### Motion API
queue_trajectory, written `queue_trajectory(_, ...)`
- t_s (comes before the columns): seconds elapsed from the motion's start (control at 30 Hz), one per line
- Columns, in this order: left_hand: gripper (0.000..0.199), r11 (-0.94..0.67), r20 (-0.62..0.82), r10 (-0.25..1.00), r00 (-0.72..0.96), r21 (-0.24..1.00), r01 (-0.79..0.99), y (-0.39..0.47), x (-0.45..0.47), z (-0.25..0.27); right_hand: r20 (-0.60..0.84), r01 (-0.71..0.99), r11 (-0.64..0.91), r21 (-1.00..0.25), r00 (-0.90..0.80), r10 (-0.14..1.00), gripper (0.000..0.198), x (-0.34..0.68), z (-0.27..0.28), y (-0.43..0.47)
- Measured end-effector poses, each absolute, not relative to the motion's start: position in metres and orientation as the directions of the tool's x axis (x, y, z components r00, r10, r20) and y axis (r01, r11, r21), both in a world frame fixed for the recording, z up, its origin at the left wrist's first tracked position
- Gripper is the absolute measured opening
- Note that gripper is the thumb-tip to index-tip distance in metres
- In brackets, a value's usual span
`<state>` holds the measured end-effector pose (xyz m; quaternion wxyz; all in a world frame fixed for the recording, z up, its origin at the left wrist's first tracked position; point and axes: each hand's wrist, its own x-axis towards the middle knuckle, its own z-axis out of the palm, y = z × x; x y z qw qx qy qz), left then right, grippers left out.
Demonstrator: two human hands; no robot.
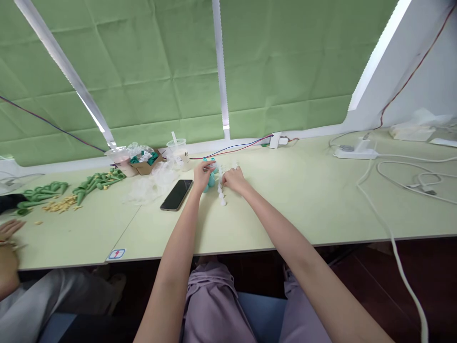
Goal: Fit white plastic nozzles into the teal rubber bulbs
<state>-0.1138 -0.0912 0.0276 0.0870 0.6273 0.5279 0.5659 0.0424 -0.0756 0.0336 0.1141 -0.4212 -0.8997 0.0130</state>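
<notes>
My left hand (202, 175) is over the table beside several teal pieces (211, 181), its fingers bent together towards the right; what they hold is too small to make out. Close by on the right, my right hand (233, 179) is closed, with its fingertips turned down at small pale pieces that it partly covers. Between the hands a line of small white rounded pieces (221, 195) runs towards me. A black phone (177, 195) lies left of my left forearm.
Behind the phone are crumpled clear plastic (153, 183), an open cardboard box (144, 166) and two plastic cups (180, 155). Green cone-shaped pieces (96, 183) and yellow bits (62, 205) lie left, near another person's hand (10, 228). A power strip (357, 151) with white cables sits right.
</notes>
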Motion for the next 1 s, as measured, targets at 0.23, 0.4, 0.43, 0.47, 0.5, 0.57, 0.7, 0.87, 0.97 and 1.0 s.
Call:
queue_trajectory(0.23, 0.024, -0.45, 0.623, 0.761, -0.179, 0.706, 0.547, -0.093, -0.112, 0.036, 0.329, 0.749, 0.578, -0.325, -0.483, 0.811, 0.016, 0.055, 0.046, -0.07)
queue_trajectory(0.4, 0.023, -0.469, 0.634, 0.767, -0.096, 0.657, 0.59, -0.096, -0.099, 0.04, 0.523, 0.503, 0.586, -0.636, -0.278, 0.806, 0.025, 0.077, 0.053, -0.065)
queue_trajectory(0.43, 0.022, -0.467, 0.634, 0.77, -0.075, 0.64, 0.61, -0.096, -0.096, 0.039, 0.549, 0.453, 0.607, -0.653, -0.269, 0.791, 0.025, 0.08, 0.051, -0.066)
queue_trajectory(0.47, 0.021, -0.464, 0.632, 0.773, -0.053, 0.62, 0.633, -0.096, -0.094, 0.037, 0.569, 0.414, 0.624, -0.663, -0.263, 0.779, 0.026, 0.082, 0.049, -0.067)
queue_trajectory(0.5, 0.021, -0.461, 0.631, 0.775, -0.032, 0.6, 0.654, -0.095, -0.092, 0.036, 0.582, 0.388, 0.634, -0.669, -0.255, 0.772, 0.026, 0.084, 0.047, -0.069)
queue_trajectory(0.57, 0.021, -0.456, 0.629, 0.777, -0.006, 0.569, 0.685, -0.095, -0.089, 0.034, 0.589, 0.378, 0.632, -0.677, -0.237, 0.773, 0.025, 0.086, 0.044, -0.071)
queue_trajectory(0.7, 0.023, -0.434, 0.641, 0.767, -0.029, 0.551, 0.713, -0.093, -0.093, 0.033, 0.527, 0.465, 0.608, -0.644, -0.307, 0.793, 0.021, 0.085, 0.043, -0.073)
queue_trajectory(0.87, 0.023, -0.392, 0.639, 0.765, -0.086, 0.567, 0.724, -0.092, -0.103, 0.031, 0.463, 0.621, 0.662, -0.419, -0.481, 0.745, 0.014, 0.076, 0.038, -0.08)
queue_trajectory(0.97, 0.023, -0.362, 0.617, 0.779, -0.11, 0.586, 0.725, -0.093, -0.105, 0.03, 0.454, 0.66, 0.663, -0.353, -0.499, 0.738, 0.014, 0.072, 0.034, -0.082)
queue_trajectory(1.0, 0.023, -0.352, 0.61, 0.783, -0.119, 0.593, 0.724, -0.093, -0.105, 0.031, 0.444, 0.672, 0.654, -0.346, -0.497, 0.746, 0.013, 0.073, 0.034, -0.082)
